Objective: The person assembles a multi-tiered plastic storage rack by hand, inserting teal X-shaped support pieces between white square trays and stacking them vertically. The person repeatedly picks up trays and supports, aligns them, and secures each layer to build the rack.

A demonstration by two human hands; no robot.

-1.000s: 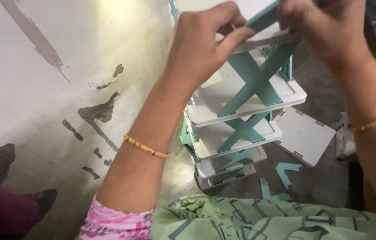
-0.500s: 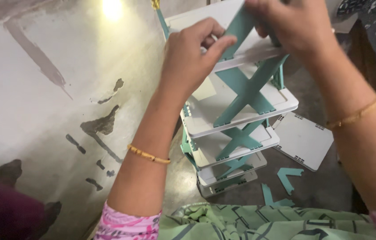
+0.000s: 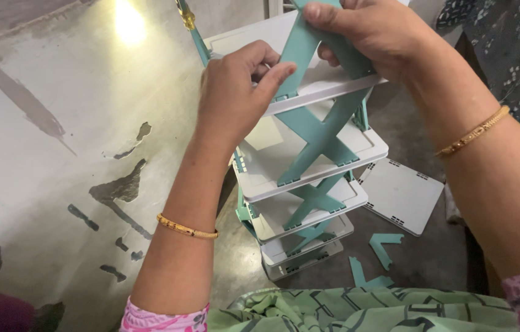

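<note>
At the near edge of the top white shelf tray point(image 3: 309, 86) of the tiered rack point(image 3: 300, 184), which stands on the floor point(image 3: 44, 154), the right hand point(image 3: 364, 37) grips a teal cross brace point(image 3: 300, 46). Its long axis slants down and left toward the left hand point(image 3: 232, 92). That hand sits nearer the brace's lower end, thumb and fingers pinched narrow on the tray's rim.

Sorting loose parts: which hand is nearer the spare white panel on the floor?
Right. The right hand is above the white panel; the left hand is across the shelf tower.
</note>
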